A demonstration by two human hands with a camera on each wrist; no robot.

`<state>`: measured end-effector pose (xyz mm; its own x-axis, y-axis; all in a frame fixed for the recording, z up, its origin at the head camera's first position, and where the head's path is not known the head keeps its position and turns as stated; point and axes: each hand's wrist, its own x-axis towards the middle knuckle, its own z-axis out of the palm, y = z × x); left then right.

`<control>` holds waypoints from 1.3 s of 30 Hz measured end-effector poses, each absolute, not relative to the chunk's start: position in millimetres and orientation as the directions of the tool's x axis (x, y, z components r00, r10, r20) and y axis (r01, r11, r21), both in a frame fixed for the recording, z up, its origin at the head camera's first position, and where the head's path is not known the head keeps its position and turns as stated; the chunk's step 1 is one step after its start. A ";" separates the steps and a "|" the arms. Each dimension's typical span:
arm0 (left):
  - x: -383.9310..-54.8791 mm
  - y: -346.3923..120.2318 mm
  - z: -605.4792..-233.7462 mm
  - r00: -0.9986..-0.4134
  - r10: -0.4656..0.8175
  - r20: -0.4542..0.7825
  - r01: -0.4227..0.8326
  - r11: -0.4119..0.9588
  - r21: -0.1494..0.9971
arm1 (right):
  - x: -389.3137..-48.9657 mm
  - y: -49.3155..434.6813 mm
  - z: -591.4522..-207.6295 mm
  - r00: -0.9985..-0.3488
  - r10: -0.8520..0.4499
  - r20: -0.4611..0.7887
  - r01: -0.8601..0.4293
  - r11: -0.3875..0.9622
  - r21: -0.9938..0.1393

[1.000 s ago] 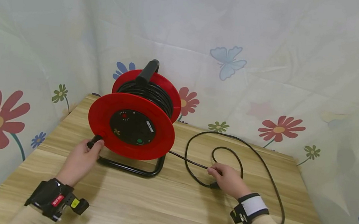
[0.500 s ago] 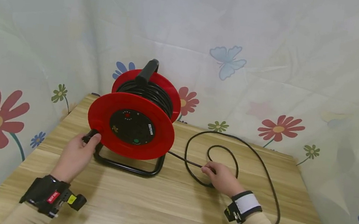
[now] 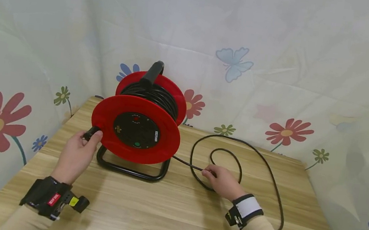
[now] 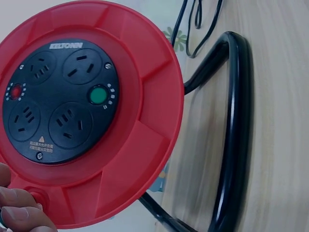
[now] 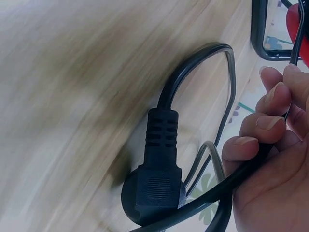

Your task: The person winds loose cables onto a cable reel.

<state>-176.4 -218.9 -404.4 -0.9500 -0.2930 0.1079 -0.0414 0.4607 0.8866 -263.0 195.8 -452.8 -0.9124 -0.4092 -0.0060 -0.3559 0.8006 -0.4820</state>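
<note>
A red cable reel point(image 3: 167, 140) stands on a black tube frame point(image 3: 131, 173), with black cable point(image 3: 153, 94) wound between its discs. My left hand point(image 3: 75, 157) grips the black crank knob point(image 3: 91, 133) on the front disc's lower left edge. Sockets, a red button and a green button show on the black centre panel point(image 4: 58, 96) in the left wrist view. To the right of the reel, my right hand point(image 3: 224, 182) has its fingers curled round the loose cable point(image 3: 187, 163) that runs to the drum. A black plug point(image 5: 159, 179) lies near that hand in the right wrist view.
The rest of the loose cable point(image 3: 276, 187) lies in loops on the wooden table point(image 3: 156, 220), right of the reel. A pale curtain point(image 3: 182, 21) printed with flowers and butterflies hangs behind and at both sides. A black carrying handle point(image 3: 152, 74) tops the reel.
The reel's front disc has turned clockwise, its knob rising slightly with my left hand. My right hand has moved left toward the reel with the cable, and the loops have shifted left.
</note>
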 end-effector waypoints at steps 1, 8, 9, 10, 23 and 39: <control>-176.6 -219.2 -403.5 -0.950 -0.291 0.111 -0.036 0.458 0.888 | -263.1 195.0 -452.9 -0.912 -0.409 -0.004 -0.356 0.799 -0.484; -177.6 -219.3 -395.9 -0.942 -0.304 0.143 -0.012 0.455 0.890 | -262.4 188.6 -451.8 -0.907 -0.422 0.004 -0.373 0.796 -0.476; -177.6 -219.2 -394.5 -0.941 -0.304 0.152 -0.005 0.461 0.887 | -262.2 187.8 -451.5 -0.906 -0.423 0.002 -0.372 0.795 -0.479; -177.7 -219.2 -393.4 -0.940 -0.303 0.160 0.000 0.467 0.884 | -262.4 187.2 -451.7 -0.905 -0.426 -0.001 -0.373 0.793 -0.481; -178.4 -215.8 -379.7 -0.928 -0.309 0.210 0.043 0.472 0.880 | -262.2 182.0 -455.5 -0.898 -0.440 0.003 -0.385 0.782 -0.490; -179.6 -209.4 -358.8 -0.918 -0.267 0.294 0.084 0.592 0.802 | -261.6 160.3 -457.4 -0.878 -0.478 -0.023 -0.410 0.778 -0.476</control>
